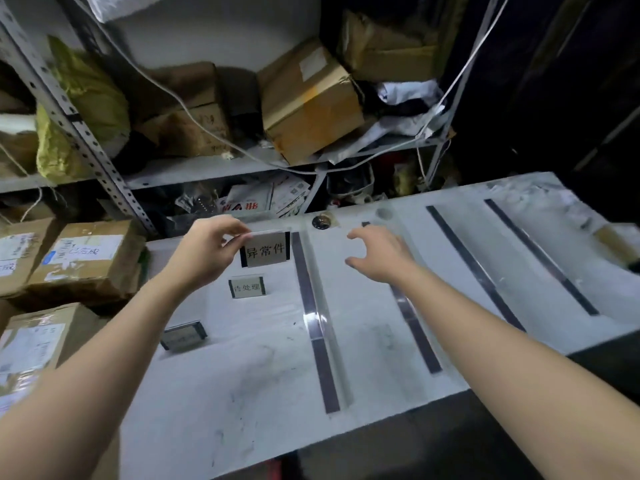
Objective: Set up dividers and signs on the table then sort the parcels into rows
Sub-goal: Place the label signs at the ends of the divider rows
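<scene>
The white surface (pixel 242 393) already carries four dividers (pixel 313 320) and two signs (pixel 247 287), the left hand (pixel 204 251) pinches a third sign (pixel 266 249), the right hand (pixel 379 256) hovers open, and the parcels (pixel 83 261) are not yet sorted.

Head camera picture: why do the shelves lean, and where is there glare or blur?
Head view: the wide-angle lens bends the shelf post; glare glints on the leftmost clear divider; the right edge falls into darkness; the nearest sign is too blurred to read.
</scene>
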Tool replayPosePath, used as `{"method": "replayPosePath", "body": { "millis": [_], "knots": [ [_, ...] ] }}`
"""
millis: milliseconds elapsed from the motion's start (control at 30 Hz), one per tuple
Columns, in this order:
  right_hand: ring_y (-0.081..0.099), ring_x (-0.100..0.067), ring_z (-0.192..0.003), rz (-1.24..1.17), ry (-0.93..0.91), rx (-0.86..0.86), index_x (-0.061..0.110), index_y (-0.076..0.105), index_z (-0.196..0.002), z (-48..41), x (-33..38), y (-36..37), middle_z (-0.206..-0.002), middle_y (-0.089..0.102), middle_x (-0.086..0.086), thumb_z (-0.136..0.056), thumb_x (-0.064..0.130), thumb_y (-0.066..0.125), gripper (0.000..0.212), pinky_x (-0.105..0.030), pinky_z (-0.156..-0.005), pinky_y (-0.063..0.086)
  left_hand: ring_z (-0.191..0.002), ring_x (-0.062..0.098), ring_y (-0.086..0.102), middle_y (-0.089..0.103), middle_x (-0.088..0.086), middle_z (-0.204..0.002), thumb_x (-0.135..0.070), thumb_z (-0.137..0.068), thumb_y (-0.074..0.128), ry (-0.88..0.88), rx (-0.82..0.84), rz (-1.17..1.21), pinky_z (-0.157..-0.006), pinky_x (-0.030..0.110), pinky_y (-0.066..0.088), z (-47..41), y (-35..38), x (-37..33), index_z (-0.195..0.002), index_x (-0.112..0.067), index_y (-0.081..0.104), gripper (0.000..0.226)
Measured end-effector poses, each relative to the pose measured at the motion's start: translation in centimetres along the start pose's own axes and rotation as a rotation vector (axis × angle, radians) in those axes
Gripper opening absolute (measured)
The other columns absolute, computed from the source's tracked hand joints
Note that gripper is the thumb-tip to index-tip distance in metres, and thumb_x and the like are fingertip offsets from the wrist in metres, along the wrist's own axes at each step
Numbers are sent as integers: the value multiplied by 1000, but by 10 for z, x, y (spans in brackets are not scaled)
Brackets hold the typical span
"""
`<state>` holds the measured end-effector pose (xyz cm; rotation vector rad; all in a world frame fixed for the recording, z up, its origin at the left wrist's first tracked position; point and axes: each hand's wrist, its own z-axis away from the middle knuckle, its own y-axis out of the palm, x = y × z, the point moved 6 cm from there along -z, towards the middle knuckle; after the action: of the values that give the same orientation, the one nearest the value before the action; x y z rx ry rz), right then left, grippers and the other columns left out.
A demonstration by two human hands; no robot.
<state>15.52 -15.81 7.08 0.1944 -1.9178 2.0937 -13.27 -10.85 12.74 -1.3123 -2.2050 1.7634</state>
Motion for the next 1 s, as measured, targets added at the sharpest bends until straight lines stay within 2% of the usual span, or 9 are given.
{"method": "replayPosePath", "body": {
  "millis": [100,233,400,500,633,833,1000],
  "knots": [
    [50,-23,-132,-8,5,-26,26,52,-144,35,-46,-29,-144,55,2,-92,44,68,57,-40,-106,40,-82,16,67,75,2,-94,-17,-94,72,28,-9,5,-78,40,62,-13,21,-60,-102,-7,77,14],
    [49,-24,-136,-40,25,-41,26,52,-145,76,-112,-57,-148,54,2,-91,43,68,59,-43,-110,41,-77,19,68,75,4,-92,-15,-93,73,89,-46,19,-73,43,62,-36,53,-140,-99,-6,78,11],
    [51,-23,-134,-94,114,-66,28,52,-143,114,-199,-82,-146,54,4,-91,43,69,57,-42,-107,44,-75,26,70,76,9,-90,-12,-93,73,154,-58,65,-71,47,61,-77,104,-220,-96,-5,77,9],
    [53,-23,-132,-123,165,-92,27,53,-143,124,-246,-96,-145,56,4,-90,43,70,58,-45,-108,44,-76,23,69,75,7,-90,-11,-94,72,192,-48,104,-73,45,62,-107,138,-259,-96,-4,77,8],
    [52,-22,-135,-169,232,-119,27,56,-141,126,-307,-112,-145,56,5,-87,42,72,58,-46,-110,44,-80,20,71,75,6,-93,-12,-94,73,214,-43,178,-77,43,62,-154,185,-299,-97,-5,77,9],
    [49,-17,-134,-221,303,-120,30,57,-140,106,-395,-127,-145,53,9,-88,43,72,55,-43,-106,46,-83,20,69,75,5,-95,-21,-95,72,237,-32,206,-74,42,59,-238,272,-342,-96,-8,79,14],
    [55,-14,-122,-257,345,-113,26,60,-137,78,-457,-132,-133,61,8,-88,40,74,53,-27,-96,44,-76,19,66,74,4,-87,-23,-94,73,217,26,199,-69,38,57,-309,360,-365,-94,-9,80,15]
  ]
}}
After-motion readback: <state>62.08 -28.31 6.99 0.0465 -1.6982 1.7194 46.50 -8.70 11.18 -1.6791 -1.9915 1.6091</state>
